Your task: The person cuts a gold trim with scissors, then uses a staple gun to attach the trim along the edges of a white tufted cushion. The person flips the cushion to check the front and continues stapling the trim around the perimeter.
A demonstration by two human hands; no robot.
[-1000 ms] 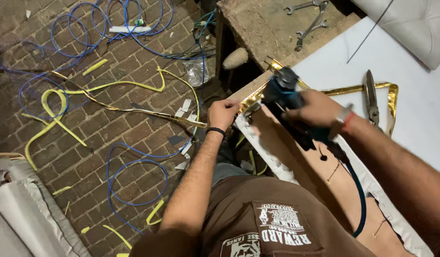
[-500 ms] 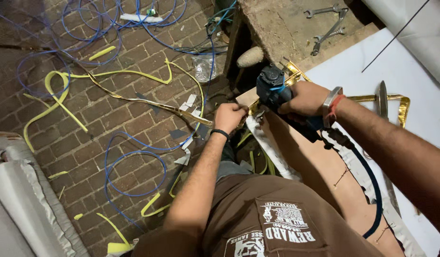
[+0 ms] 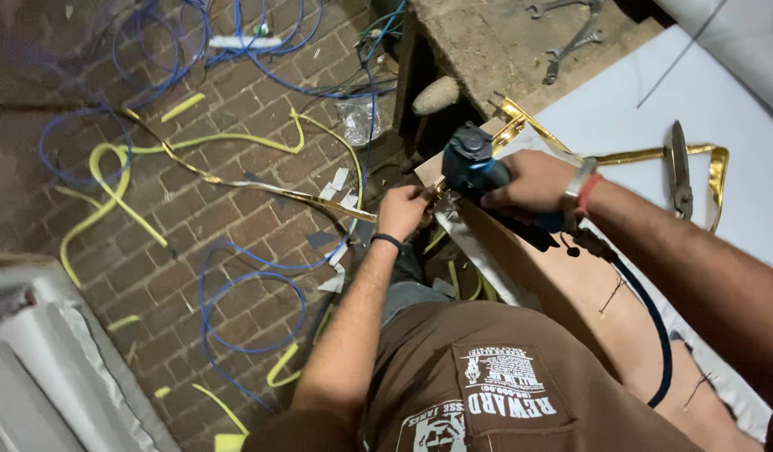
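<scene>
My right hand (image 3: 533, 182) grips a blue pneumatic stapler (image 3: 474, 164) with a dark air hose (image 3: 658, 335) trailing from it, its nose pressed at the near corner of a board (image 3: 570, 276). My left hand (image 3: 403, 209) pinches a shiny gold trim strip (image 3: 278, 194) right beside the stapler's nose. The gold strip runs left across the brick floor and also edges the board's white covering (image 3: 621, 117).
Scissors (image 3: 679, 167) lie on the white covering near a gold band (image 3: 717, 180). Blue hoses (image 3: 227, 293) and yellow strips (image 3: 102, 184) are strewn over the brick floor. Wrenches (image 3: 575, 38) rest on a worn table. A padded white panel (image 3: 43, 351) sits at lower left.
The stapler and my right hand have shifted slightly down toward the board's corner. My left hand has closed in beside the stapler's nose, still holding the gold strip.
</scene>
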